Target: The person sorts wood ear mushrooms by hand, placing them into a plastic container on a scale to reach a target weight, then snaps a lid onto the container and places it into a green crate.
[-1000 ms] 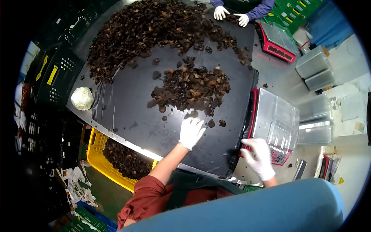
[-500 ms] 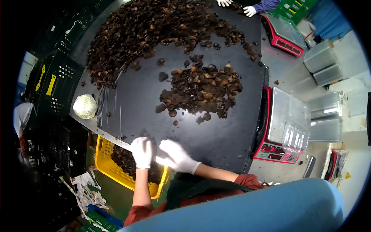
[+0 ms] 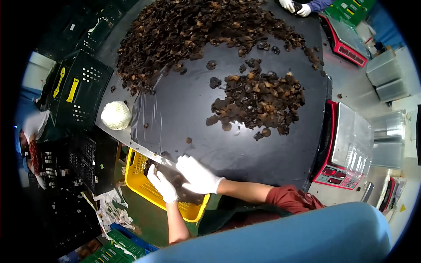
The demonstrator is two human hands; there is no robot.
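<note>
My left hand [image 3: 163, 184], in a white glove, is over the yellow basket [image 3: 144, 187] with its fingers apart and nothing visible in them. My right hand [image 3: 198, 176], also gloved in white, lies at the table's near edge with fingers stretched out, partly over the basket. Dark brown pieces resembling wood ear mushrooms [image 3: 179, 179] are inside the basket, partly hidden by my hands. Beyond my hands, a smaller pile of wood ear pieces [image 3: 258, 101] rests on the black tabletop [image 3: 184, 109]. One loose piece [image 3: 188, 140] lies nearer the edge.
A large mushroom pile [image 3: 197, 26] covers the far side. Red-framed scales [image 3: 335, 175] and clear plastic tubs [image 3: 388, 149] stand at right. A white netted ball [image 3: 116, 115] sits at the left edge by dark crates [image 3: 79, 87]. Another person's gloved hands [image 3: 302, 9] work at the far edge.
My left hand has left the table edge and come down over the basket, its fingers opening out. The view has shifted, moving the scene rightward. The other person's hands have come closer together.
</note>
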